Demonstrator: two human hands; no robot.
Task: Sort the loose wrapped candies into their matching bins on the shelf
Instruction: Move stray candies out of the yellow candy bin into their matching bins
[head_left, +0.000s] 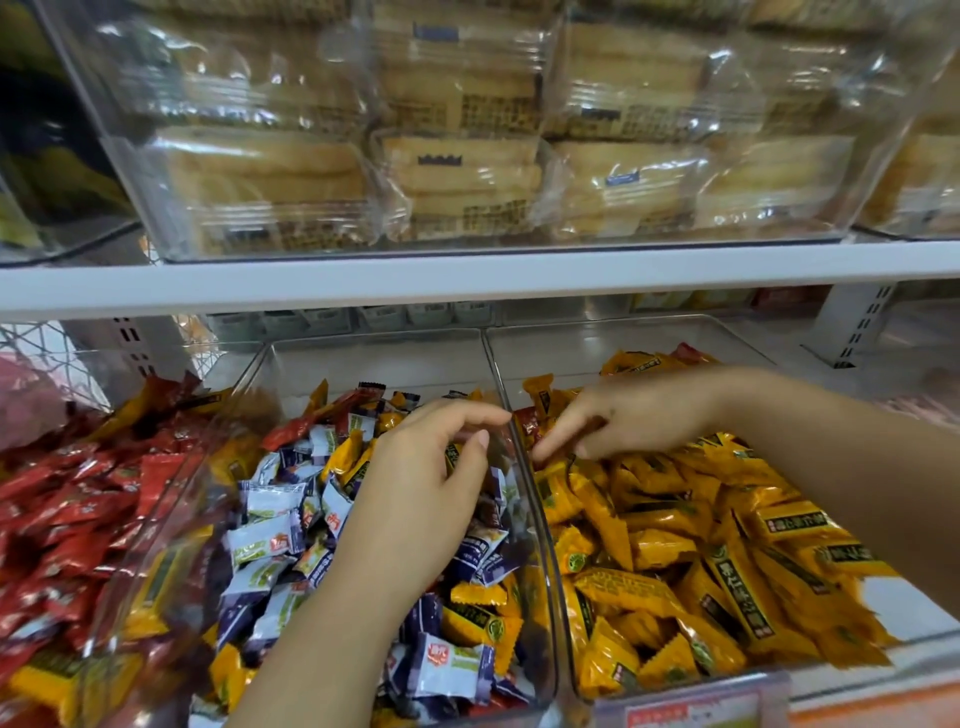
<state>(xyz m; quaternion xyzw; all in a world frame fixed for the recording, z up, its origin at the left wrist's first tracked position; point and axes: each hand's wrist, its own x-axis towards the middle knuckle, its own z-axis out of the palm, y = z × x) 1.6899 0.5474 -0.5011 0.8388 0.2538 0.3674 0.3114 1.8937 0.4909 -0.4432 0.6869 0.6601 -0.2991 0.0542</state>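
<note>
The left hand (431, 467) hovers curled over the mixed middle bin (374, 358); I cannot tell whether it pinches anything. The right hand (623, 415), fingers loose and holding nothing visible, reaches into the yellow bin (597, 343). Stray yellow candies (480, 626) are best lifted singly, over the divider.

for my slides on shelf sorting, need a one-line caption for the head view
Mid-sort: left hand over the mixed middle bin, right hand reaching into the yellow-candy bin.
</note>
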